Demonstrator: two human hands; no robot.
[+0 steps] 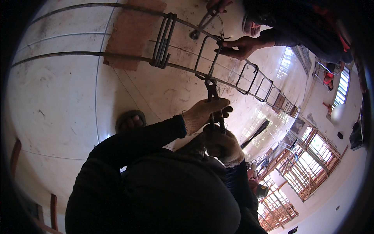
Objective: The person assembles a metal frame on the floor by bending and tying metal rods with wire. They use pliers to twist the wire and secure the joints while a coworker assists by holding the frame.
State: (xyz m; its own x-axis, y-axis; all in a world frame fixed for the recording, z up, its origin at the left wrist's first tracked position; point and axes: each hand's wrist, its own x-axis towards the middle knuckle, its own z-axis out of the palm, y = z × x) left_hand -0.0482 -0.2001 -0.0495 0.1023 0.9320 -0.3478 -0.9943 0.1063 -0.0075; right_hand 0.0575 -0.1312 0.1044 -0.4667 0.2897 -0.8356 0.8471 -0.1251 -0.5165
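My gloved left hand is closed around the handles of dark pincers. Lower on the same handles, my gloved right hand is closed too, its fingers partly in shadow. The pincers' jaws meet the near long steel bar at the lower corner of a square wire stirrup. Any tie wire inside the jaws is too small to make out. Across the frame, a co-worker's hand touches the stirrup's upper corner, where thin wire sticks up. The co-worker's other hand grips a second pair of pincers.
A bundle of stirrups hangs on the bars to the left, beside a reddish-brown board. More stirrups run along the bars to the right. My sandalled foot stands on the pale floor. Wooden window frames are at right.
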